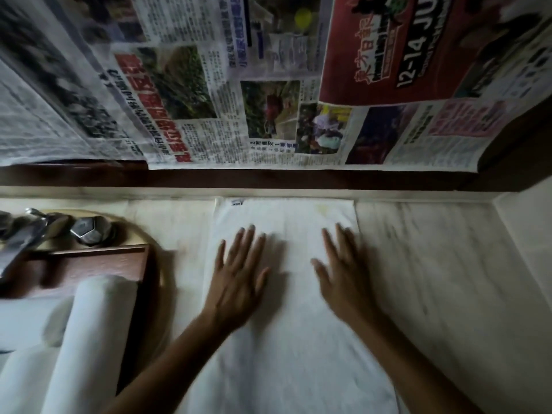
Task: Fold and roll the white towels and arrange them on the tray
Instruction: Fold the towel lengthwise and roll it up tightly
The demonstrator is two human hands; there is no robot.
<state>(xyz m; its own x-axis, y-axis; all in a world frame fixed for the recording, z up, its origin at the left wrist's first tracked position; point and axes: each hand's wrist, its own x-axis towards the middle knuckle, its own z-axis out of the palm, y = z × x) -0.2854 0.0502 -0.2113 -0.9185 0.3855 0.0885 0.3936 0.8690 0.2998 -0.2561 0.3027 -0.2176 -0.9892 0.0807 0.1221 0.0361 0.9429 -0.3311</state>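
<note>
A white towel (286, 348) lies flat and folded lengthwise on the pale marble counter (433, 279), its far edge near the back wall. My left hand (236, 279) rests flat on it with fingers spread. My right hand (343, 276) also presses flat on the towel, near its right edge. At the left, a dark wooden tray (98, 261) holds rolled white towels (89, 339) lying side by side.
A metal tap with faceted knobs (89, 230) stands at the far left behind the tray. Newspaper sheets (268, 85) cover the wall above a dark wooden ledge (268, 179). A side wall closes the counter on the right.
</note>
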